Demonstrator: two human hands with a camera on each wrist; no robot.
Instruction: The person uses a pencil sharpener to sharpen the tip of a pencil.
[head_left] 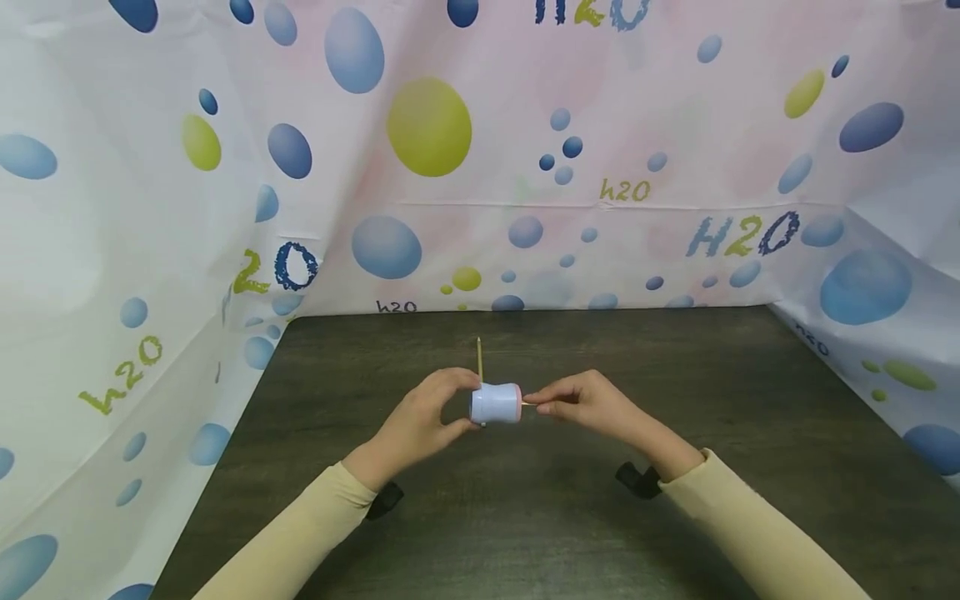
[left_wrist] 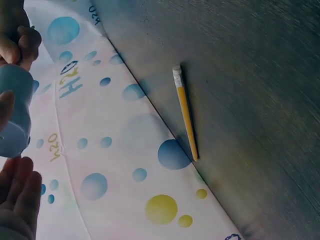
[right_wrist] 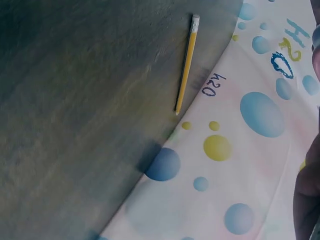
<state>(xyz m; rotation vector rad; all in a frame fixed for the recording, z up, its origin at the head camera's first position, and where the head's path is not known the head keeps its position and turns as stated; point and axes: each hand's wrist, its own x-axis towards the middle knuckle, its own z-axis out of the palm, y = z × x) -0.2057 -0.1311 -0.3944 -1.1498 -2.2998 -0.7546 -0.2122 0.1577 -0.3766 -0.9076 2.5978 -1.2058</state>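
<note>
My left hand [head_left: 420,417] holds a pale blue, slightly waisted cylinder [head_left: 497,403] with a pink right end, thumb and fingers at its left end. It looks like a pencil sharpener. My right hand [head_left: 588,404] pinches a short, thin, yellowish stick [head_left: 529,404] at the pink end; whether it goes inside cannot be told. A yellow pencil [head_left: 480,358] with a white eraser end lies on the table, partly hidden behind the cylinder in the head view and whole in the left wrist view. Only part of the right hand [right_wrist: 307,195] shows in the right wrist view.
Both hands are above a dark wood-grain table [head_left: 510,517]. White sheeting [head_left: 600,250] with blue and green dots and H2O lettering rises along the table's back and sides. A black strap piece [head_left: 639,481] shows at the right wrist, another [head_left: 385,501] at the left.
</note>
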